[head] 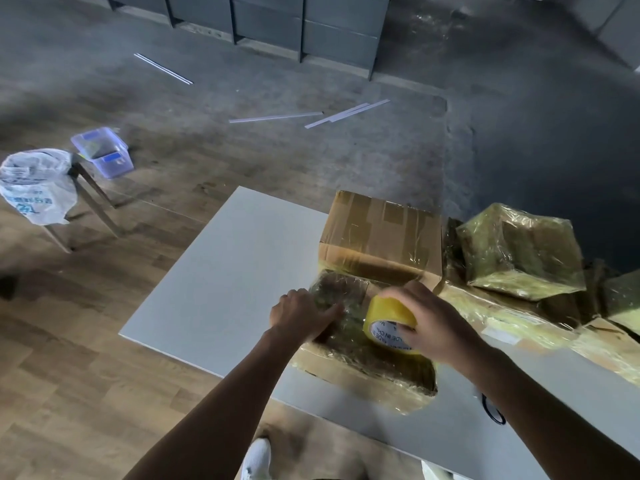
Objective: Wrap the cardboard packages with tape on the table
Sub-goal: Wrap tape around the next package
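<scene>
A flat cardboard package [367,362], partly covered in shiny tape, lies on the white table [221,289] in front of me. My left hand [301,311] rests on its left top edge with the fingers stretched out flat. My right hand [429,320] grips a yellow tape roll [386,315] held over the package's top. Behind it stands a bigger cardboard box [377,233] with brown tape strips on top.
Several tape-wrapped packages [519,251] are piled at the right of the table. On the floor to the left stand a stool with a plastic bag [34,185] and a clear plastic tub [102,150]. White strips [311,114] lie on the floor farther back.
</scene>
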Available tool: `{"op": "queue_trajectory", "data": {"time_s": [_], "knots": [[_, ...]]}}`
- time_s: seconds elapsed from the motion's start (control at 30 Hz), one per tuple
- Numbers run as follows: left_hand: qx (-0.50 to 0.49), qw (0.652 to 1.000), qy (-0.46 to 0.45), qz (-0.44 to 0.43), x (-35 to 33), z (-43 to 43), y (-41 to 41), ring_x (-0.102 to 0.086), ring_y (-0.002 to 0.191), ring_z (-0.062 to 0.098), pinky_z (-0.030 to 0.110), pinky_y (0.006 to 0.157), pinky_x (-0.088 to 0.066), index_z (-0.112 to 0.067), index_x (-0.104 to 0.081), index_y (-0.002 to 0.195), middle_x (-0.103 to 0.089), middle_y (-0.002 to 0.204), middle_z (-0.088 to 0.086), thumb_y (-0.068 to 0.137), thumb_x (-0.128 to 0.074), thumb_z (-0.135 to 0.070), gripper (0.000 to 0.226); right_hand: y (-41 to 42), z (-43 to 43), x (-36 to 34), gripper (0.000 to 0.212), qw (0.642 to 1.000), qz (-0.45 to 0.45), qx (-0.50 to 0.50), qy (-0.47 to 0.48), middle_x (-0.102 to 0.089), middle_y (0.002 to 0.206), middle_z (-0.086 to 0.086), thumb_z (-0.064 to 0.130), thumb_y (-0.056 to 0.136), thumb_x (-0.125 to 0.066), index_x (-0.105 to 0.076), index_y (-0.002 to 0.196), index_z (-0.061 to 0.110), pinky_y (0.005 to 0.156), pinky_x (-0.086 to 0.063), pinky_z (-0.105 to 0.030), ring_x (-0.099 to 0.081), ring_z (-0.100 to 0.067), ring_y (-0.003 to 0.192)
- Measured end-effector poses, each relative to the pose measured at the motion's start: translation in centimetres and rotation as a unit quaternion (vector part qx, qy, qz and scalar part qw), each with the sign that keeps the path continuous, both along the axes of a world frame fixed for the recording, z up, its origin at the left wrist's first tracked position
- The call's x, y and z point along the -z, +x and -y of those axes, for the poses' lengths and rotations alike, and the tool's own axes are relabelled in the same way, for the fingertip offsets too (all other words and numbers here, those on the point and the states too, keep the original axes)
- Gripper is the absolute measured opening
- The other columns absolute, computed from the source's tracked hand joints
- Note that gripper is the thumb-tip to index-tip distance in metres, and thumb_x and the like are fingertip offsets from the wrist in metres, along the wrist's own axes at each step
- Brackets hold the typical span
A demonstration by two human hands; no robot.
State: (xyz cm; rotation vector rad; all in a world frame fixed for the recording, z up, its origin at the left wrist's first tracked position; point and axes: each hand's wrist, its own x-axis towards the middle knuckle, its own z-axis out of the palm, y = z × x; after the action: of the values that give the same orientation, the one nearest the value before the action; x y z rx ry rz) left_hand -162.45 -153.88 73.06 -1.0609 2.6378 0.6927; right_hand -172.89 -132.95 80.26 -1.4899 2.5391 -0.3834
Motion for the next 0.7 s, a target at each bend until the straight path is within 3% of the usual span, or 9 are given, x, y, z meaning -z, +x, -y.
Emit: {"op": "queue_trajectory", "data": {"time_s": [0.1,0.17,0.3,0.4,0.53,0.6,0.7], "knots": [[0.006,1.000,-0.001,0.013,-0.4,0.0,-0.5,-0.059,0.102,0.025,0.034,0.078,-0.045,-0.010,-0.054,0.118,-0.060,0.112,0.005,0.074,-0.052,-0.080,0.082,0.1,-1.9,2.1,0.067,0.992,0.081,0.008,-0.096,-0.048,0.117,0.005,0.011,0.084,-0.068,-0.039,0.137,0.037,0.081,-0.047,-0.013,-0.053,-0.012,0.107],[0.013,1.000,-0.003,0.019,-0.5,0.0,-0.7,-0.059,0.102,0.024,0.033,0.074,-0.043,-0.010,-0.053,0.120,-0.059,0.113,0.006,0.075,-0.052,-0.079,0.082,0.0,-1.5,2.5,0.070,0.990,0.076,0.008,-0.118,-0.049,0.113,0.003,0.006,0.083,-0.069,-0.039,0.139,0.036,0.080,-0.042,-0.007,-0.052,-0.009,0.103],[0.014,1.000,0.004,0.022,-0.6,-0.1,-0.8,-0.060,0.100,0.025,0.033,0.074,-0.043,-0.010,-0.054,0.118,-0.059,0.111,0.006,0.077,-0.053,-0.076,0.078,-0.3,-0.1,0.9,0.072,1.000,-0.024,-0.012,-0.014,-0.047,0.098,0.003,0.013,0.080,-0.070,-0.040,0.140,0.039,0.051,-0.028,-0.004,-0.048,-0.005,0.070],[0.015,1.000,-0.001,0.025,-0.2,0.3,-0.6,-0.061,0.097,0.023,0.033,0.073,-0.046,-0.010,-0.055,0.114,-0.060,0.108,0.004,0.076,-0.051,-0.079,0.079,-0.5,0.3,-0.9,0.069,0.994,-0.073,-0.004,0.081,-0.037,0.093,0.006,0.022,0.087,-0.062,-0.031,0.143,0.048,0.044,-0.023,-0.013,-0.039,-0.005,0.055],[0.014,1.000,-0.006,0.011,-0.1,0.1,-0.5,-0.059,0.101,0.023,0.035,0.078,-0.047,-0.010,-0.053,0.119,-0.058,0.112,0.005,0.076,-0.054,-0.077,0.080,-0.8,0.0,-2.8,0.061,0.980,-0.085,0.011,0.182,-0.046,0.106,0.000,0.016,0.091,-0.053,-0.033,0.138,0.050,0.055,-0.047,-0.028,-0.056,-0.017,0.071],[0.014,1.000,-0.019,0.002,-0.7,-0.3,-0.7,-0.054,0.110,0.025,0.036,0.083,-0.046,-0.009,-0.045,0.128,-0.052,0.121,0.007,0.077,-0.058,-0.073,0.082,-0.5,0.3,-3.0,0.062,0.974,-0.097,0.007,0.206,-0.048,0.113,-0.002,0.009,0.090,-0.051,-0.036,0.138,0.044,0.058,-0.045,-0.029,-0.061,-0.022,0.081],[0.075,0.985,-0.156,-0.024,-2.1,-1.5,-1.1,-0.043,0.115,0.026,0.037,0.090,-0.042,-0.009,-0.036,0.132,-0.042,0.127,0.010,0.088,-0.057,-0.053,0.066,0.0,1.4,-2.7,0.060,0.970,-0.144,-0.012,0.195,-0.049,0.112,-0.006,0.005,0.088,-0.050,-0.038,0.139,0.035,0.058,-0.036,-0.028,-0.061,-0.025,0.086]]}}
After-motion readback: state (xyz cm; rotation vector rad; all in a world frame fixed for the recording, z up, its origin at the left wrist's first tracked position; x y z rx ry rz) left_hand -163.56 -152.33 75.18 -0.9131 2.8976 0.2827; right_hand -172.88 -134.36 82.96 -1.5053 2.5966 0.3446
